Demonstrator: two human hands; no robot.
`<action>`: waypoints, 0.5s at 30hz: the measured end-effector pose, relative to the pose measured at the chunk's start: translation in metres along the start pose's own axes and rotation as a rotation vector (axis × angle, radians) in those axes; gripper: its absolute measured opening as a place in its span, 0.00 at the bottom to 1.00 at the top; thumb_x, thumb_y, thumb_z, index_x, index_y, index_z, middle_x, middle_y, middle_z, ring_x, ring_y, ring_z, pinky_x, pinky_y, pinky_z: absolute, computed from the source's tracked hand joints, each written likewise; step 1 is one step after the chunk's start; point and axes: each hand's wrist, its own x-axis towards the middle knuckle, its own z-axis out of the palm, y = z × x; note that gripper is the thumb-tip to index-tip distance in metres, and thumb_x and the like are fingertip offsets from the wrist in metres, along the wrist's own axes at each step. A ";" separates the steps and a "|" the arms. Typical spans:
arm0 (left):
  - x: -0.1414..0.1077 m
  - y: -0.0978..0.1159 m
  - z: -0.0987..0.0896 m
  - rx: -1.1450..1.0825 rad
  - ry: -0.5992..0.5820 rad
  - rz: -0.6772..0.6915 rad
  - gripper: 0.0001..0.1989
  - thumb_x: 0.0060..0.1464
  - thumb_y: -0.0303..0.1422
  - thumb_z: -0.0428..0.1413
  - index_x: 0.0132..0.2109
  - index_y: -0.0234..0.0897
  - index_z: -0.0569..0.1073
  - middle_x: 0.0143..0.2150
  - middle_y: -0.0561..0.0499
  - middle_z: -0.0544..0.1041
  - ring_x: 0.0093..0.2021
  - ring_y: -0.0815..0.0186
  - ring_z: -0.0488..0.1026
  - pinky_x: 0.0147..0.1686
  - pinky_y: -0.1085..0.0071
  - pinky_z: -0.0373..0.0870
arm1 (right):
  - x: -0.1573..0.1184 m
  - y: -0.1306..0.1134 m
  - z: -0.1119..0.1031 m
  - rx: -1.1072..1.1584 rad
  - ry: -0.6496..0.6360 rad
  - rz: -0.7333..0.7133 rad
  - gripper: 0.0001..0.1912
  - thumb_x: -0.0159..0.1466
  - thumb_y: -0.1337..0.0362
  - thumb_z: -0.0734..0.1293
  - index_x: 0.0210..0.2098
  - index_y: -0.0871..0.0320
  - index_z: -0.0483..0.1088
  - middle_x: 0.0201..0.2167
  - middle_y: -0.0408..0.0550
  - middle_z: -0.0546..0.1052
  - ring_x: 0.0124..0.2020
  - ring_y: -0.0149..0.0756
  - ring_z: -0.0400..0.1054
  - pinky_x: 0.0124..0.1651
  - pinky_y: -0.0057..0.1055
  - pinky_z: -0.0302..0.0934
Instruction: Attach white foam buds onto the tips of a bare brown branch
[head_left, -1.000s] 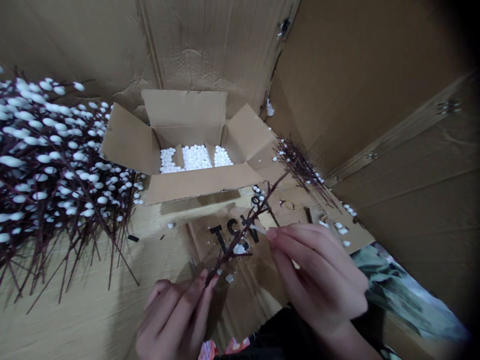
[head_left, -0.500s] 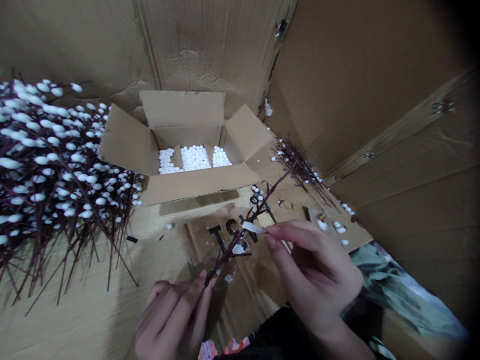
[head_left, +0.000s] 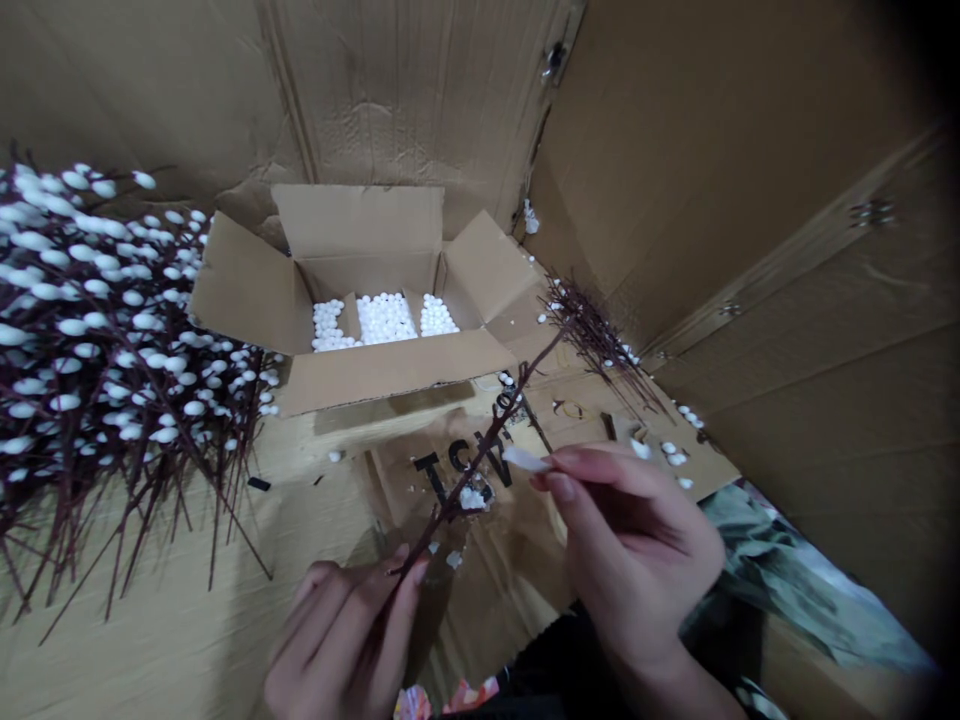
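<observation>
My left hand (head_left: pixel 345 630) is closed round the lower end of a dark brown branched artificial stem (head_left: pixel 480 445), which slants up and away to the right. Between the thumb and forefinger of my right hand (head_left: pixel 637 545) is a small white translucent strip (head_left: pixel 526 460). Its free end points at the middle of the stem, with a narrow gap between them. No white buds show on this stem. Beneath it, white residue (head_left: pixel 472 497) sticks to a brown cardboard sheet (head_left: pixel 510 590) with black print.
An open cardboard box (head_left: pixel 397 365) holds many white foam buds (head_left: pixel 386 318) in divided sections. Many white-budded stems (head_left: pixel 112 340) are piled at left; bare stems (head_left: pixel 600 335) lie at right. Loose buds (head_left: pixel 673 455) sit near the right cardboard wall (head_left: pixel 750 180).
My right hand has drawn the white strip slightly right, away from the stem. The stem has turned a little in my left hand, and the view has shifted slightly.
</observation>
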 end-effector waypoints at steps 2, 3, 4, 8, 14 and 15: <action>0.000 0.000 0.000 -0.006 -0.025 -0.019 0.06 0.49 0.17 0.60 0.32 0.31 0.73 0.24 0.53 0.74 0.22 0.74 0.68 0.25 0.75 0.63 | 0.002 0.005 -0.001 -0.006 0.098 -0.050 0.21 0.53 0.84 0.67 0.39 0.55 0.76 0.30 0.42 0.79 0.29 0.29 0.73 0.32 0.25 0.70; 0.000 -0.001 0.000 -0.013 -0.043 -0.020 0.06 0.50 0.18 0.59 0.32 0.31 0.73 0.24 0.53 0.74 0.22 0.75 0.67 0.24 0.76 0.63 | 0.003 0.007 -0.002 -0.028 0.129 -0.083 0.22 0.52 0.85 0.67 0.39 0.55 0.76 0.31 0.41 0.79 0.29 0.29 0.73 0.32 0.25 0.70; 0.000 -0.001 0.000 -0.022 -0.069 -0.024 0.05 0.51 0.19 0.58 0.32 0.32 0.72 0.24 0.54 0.73 0.21 0.75 0.67 0.24 0.76 0.63 | 0.004 0.009 -0.002 -0.054 0.147 -0.097 0.23 0.52 0.85 0.68 0.40 0.54 0.76 0.32 0.42 0.79 0.30 0.30 0.74 0.33 0.26 0.71; -0.001 -0.002 0.000 -0.052 -0.153 -0.060 0.04 0.53 0.21 0.57 0.34 0.33 0.71 0.24 0.54 0.73 0.21 0.74 0.66 0.24 0.75 0.63 | 0.009 0.015 -0.002 -0.143 0.116 -0.193 0.24 0.50 0.85 0.69 0.42 0.55 0.76 0.33 0.43 0.80 0.32 0.31 0.74 0.34 0.27 0.71; -0.003 -0.003 -0.001 -0.105 -0.174 -0.087 0.05 0.53 0.20 0.56 0.35 0.34 0.70 0.24 0.55 0.72 0.22 0.74 0.66 0.25 0.75 0.63 | 0.011 0.018 -0.001 -0.255 0.081 -0.332 0.21 0.50 0.86 0.68 0.40 0.61 0.76 0.31 0.47 0.79 0.31 0.32 0.73 0.33 0.27 0.70; -0.003 -0.003 -0.001 -0.102 -0.175 -0.086 0.05 0.53 0.20 0.56 0.35 0.34 0.70 0.24 0.55 0.72 0.22 0.74 0.66 0.25 0.75 0.63 | 0.011 0.019 -0.001 -0.286 0.076 -0.350 0.20 0.50 0.86 0.68 0.39 0.61 0.76 0.30 0.47 0.79 0.31 0.32 0.73 0.33 0.27 0.70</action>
